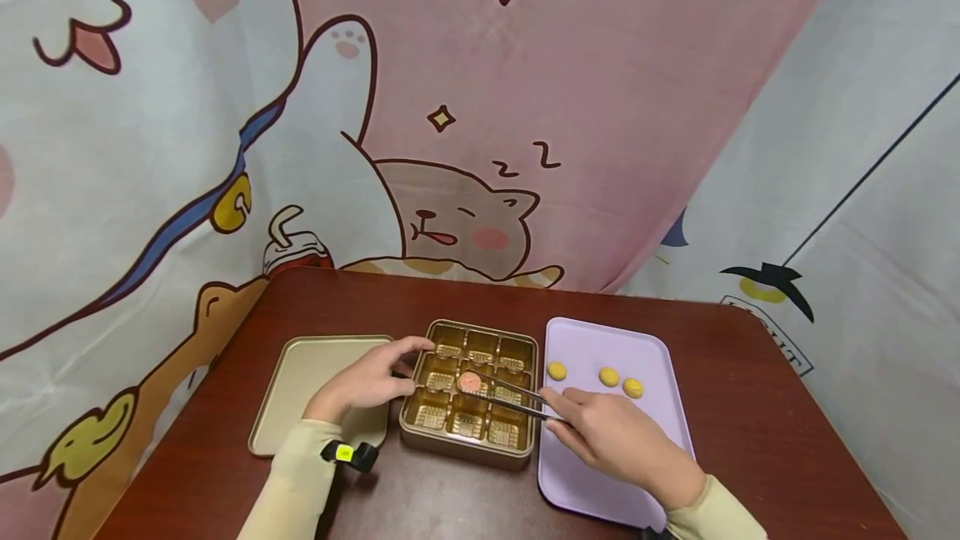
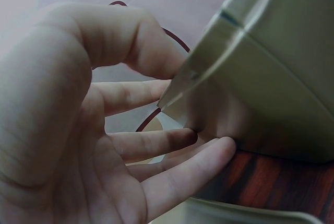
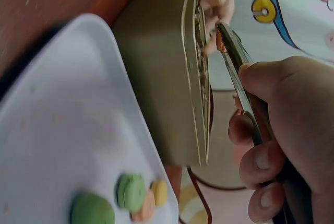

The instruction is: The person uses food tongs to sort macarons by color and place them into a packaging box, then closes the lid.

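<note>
My right hand (image 1: 618, 440) grips metal tongs (image 1: 517, 408) with dark handles, thumb on one side and curled fingers on the other. Between the tong tips is a small round pinkish-orange macaron (image 1: 469, 382), over the middle of a gold tin (image 1: 468, 450) with several square compartments. At the tin's left side is my left hand (image 1: 371, 377). In the left wrist view its spread fingers (image 2: 193, 169) reach the tin's outer wall, and its thumb (image 2: 156, 57) meets the rim.
Right of the tin lies a lilac tray (image 1: 573, 340) with small yellow macarons (image 1: 609, 376); the right wrist view shows green macarons (image 3: 130, 191) on it too. A beige tray-like lid (image 1: 288, 394) is on the left. Behind the brown table (image 1: 720, 348) hangs a cartoon-print cloth (image 1: 600, 107).
</note>
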Available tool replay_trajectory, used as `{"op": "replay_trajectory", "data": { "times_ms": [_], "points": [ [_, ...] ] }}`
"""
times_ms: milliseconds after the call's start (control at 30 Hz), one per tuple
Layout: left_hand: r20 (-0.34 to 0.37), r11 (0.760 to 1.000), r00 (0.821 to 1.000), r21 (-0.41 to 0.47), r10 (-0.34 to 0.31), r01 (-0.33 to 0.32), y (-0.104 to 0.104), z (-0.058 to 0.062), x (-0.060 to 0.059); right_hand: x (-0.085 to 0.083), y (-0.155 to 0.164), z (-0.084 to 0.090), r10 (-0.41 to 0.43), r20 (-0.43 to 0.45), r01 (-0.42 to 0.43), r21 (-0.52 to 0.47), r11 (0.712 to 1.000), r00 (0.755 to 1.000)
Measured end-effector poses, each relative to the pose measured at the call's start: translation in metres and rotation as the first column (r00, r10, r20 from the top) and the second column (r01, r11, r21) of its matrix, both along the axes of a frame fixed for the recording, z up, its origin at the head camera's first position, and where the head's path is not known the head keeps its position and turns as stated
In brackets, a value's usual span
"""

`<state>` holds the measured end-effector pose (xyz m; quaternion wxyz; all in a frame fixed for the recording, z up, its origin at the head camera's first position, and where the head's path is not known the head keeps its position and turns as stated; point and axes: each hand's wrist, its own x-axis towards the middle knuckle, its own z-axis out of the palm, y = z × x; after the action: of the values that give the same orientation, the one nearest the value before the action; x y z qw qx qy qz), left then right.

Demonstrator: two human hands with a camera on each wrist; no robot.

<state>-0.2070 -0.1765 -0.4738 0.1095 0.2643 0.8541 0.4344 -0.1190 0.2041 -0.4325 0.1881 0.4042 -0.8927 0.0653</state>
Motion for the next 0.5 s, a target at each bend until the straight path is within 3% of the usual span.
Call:
{"op": "replay_trajectory", "data": {
  "times_ms": [133,267,500],
  "points": [
    [-0.019,1.0,1.0,-0.007,-0.011,0.011,-0.001,0.0,-0.001,0.0,-0.015,-0.001,0.025,-0.026,-0.023,0.042,0.999,0.999],
    [-0.028,1.0,0.999,-0.007,-0.021,0.021,-0.001,0.0,-0.001,-0.002,-0.026,-0.001,0.101,-0.026,-0.101,0.019,0.995,0.995],
    [-0.024,1.0,1.0,0.001,-0.021,0.021,-0.002,-0.001,-0.002,-0.003,-0.037,-0.003,0.124,0.03,-0.125,0.025,0.992,0.992]
  ]
}}
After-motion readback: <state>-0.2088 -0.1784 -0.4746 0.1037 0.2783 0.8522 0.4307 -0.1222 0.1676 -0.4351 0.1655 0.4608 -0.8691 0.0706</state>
